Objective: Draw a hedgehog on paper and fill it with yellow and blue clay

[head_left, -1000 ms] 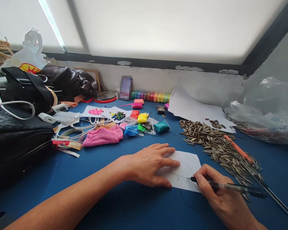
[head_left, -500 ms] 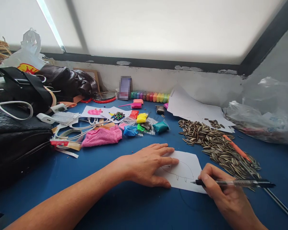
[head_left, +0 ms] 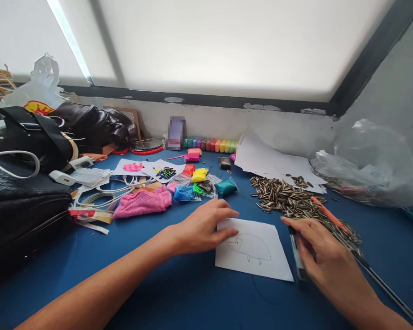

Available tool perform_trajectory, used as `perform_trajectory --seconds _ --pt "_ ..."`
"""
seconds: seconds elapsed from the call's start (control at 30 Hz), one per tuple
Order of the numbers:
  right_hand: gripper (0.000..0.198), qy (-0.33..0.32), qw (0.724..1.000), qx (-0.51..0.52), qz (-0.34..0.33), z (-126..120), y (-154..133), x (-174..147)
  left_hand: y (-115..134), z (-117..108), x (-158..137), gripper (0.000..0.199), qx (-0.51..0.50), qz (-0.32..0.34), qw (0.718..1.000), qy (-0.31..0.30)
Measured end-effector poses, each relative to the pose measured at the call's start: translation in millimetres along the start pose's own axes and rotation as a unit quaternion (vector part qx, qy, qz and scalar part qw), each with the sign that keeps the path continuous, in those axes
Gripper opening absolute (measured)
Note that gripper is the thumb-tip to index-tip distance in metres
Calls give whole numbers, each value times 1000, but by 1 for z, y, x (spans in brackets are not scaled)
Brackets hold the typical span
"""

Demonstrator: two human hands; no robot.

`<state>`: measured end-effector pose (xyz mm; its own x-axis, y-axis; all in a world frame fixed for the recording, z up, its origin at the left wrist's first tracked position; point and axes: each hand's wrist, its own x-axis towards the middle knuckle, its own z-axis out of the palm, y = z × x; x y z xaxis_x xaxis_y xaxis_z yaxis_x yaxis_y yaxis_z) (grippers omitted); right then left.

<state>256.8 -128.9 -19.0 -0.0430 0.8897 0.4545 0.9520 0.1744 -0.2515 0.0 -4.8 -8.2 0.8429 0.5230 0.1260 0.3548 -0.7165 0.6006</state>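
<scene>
right hand [head_left: 325, 250] gripping a kinda half-hidden, blurry pen [head_left: 296, 256], left hand [head_left: 204, 228] splaying loosely, blocking a bit of the paper [head_left: 256, 250]

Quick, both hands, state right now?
Left hand: open, over the left edge of the paper.
Right hand: at the pen; grip blurred, can't tell if closed.

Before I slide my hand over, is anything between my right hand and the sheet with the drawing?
Yes, the pen, blurred at the right hand, is between that hand and the sheet. Nothing else visible is in that gap; the striped seeds are farther back.
</scene>
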Motion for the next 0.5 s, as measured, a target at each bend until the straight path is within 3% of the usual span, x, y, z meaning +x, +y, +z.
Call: perform_trajectory --seconds 0.07,0.13,0.4,0.5 --pt "37 -13 1000 -16 7 -2 2 0 -5 1 3 28 47 -54 997 44" --pt "36 -31 999 -19 10 -5 1 1 -9 2 4 21 72 -77 993 45" --pt "31 -84 995 -15 57 -6 -7 2 -13 9 7 12 55 -80 994 55" --pt "35 -76 995 -8 59 -1 -4 0 -15 11 9 9 39 -87 994 55"
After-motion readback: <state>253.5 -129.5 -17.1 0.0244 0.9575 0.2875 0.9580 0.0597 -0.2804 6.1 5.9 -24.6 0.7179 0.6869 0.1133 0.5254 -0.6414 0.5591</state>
